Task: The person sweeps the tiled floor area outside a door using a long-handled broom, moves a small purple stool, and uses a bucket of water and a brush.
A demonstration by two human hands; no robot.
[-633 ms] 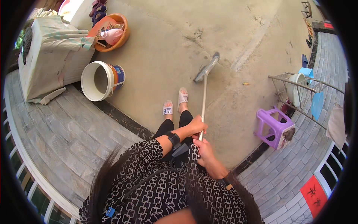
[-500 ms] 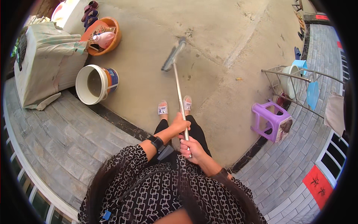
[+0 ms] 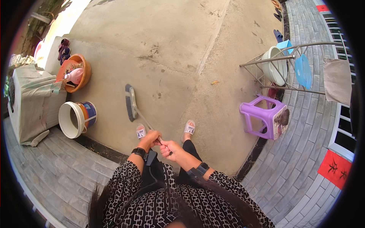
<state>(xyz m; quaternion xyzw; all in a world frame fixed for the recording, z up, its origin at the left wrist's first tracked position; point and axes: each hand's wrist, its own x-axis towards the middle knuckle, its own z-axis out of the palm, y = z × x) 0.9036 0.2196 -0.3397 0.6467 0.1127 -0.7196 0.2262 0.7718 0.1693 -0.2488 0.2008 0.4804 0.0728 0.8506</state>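
Observation:
A long-handled floor brush with a grey-and-white head and dark bristles is at the concrete floor, ahead of my left foot. Its thin metal pole slants back toward my body. My left hand is closed round the pole, on the side nearer the head. Just behind it, to the right, my right hand grips the pole near its end. The two hands almost touch, and they hide the part of the pole between and beneath them.
On the left are a white bucket, an orange basin holding a pink bottle, and a cloth-covered box. A purple stool and a metal rack with a pale basin stand right. Grey tiled strips flank the concrete.
The brush head has come closer to me and to the left, and its pole now slants. My hands have shifted left with it. My feet are wider apart, and the view has turned.

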